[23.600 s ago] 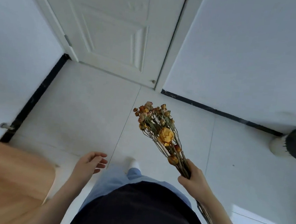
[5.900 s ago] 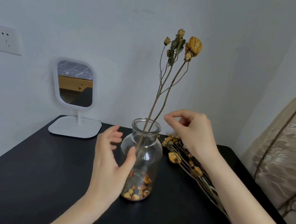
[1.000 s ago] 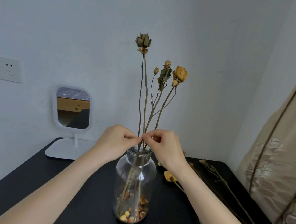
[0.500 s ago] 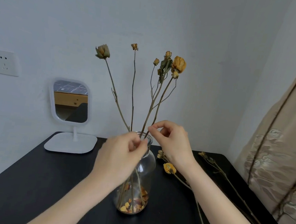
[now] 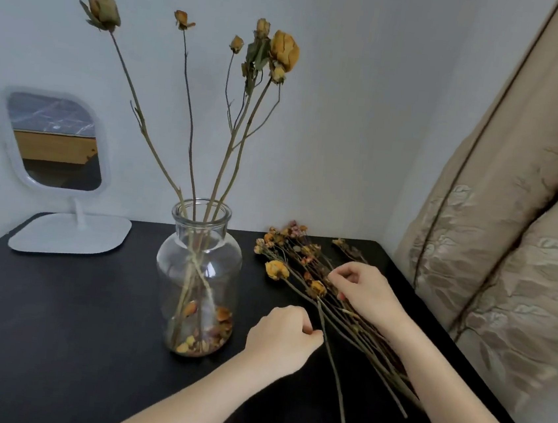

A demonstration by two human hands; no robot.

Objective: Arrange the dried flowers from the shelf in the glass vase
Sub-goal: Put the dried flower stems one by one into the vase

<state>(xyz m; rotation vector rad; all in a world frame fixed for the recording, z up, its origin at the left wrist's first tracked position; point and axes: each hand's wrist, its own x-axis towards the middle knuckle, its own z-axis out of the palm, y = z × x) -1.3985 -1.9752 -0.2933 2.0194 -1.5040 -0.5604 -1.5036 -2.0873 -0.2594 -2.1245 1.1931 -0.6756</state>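
Reaching to the right of the glass vase [image 5: 198,271], both hands are now down at the bundle of loose dried flowers [image 5: 306,252] that lies on the black desk [image 5: 71,310]; half a second ago they were up at the vase mouth, the left hand against the rim and the right pinching just above it. The left hand [image 5: 279,340] sits low on the near side, fingers curled, with thumb and fingertips closed on a long stem [image 5: 332,368] that runs toward the near edge of the desk. The right hand [image 5: 365,294] is farther back and apart from the left, knuckles up, fingers curled down among the stems of the bundle; whether it has hold of one I cannot tell. The vase stands upright and untouched, left of the bundle and near it. Its standing flowers [image 5: 284,53] fan out as before: one bud leaning far left, a thin stem beside it, and a cluster with a yellow bloom on the right. Loose petals [image 5: 202,337] lie in the bottom of the glass. A white mirror [image 5: 54,143] on a flat base stands at the far left of the desk against the wall [image 5: 348,132], and a beige patterned curtain [image 5: 507,252] hangs along the right.
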